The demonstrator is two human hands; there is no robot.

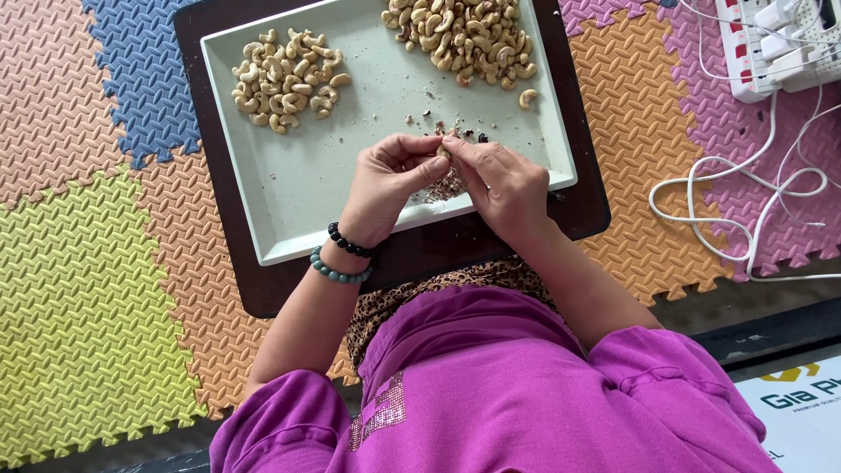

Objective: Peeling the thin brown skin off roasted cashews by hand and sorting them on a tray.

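Both hands met over the near edge of the pale tray [289, 219]: left hand [390, 180] and right hand [499, 180] were curled nearly shut, fingertips pinching one cashew [442, 151] between them, as far as I could see. Just under them sat a small heap of skin scraps [448, 186], with a lone nut [526, 97] beyond, then the pale peeled-looking pile [285, 81] far left and the browner pile [464, 35] far right. I judged the risk as the nut snapping or slipping from the pinch, or scraps scattering into the piles.
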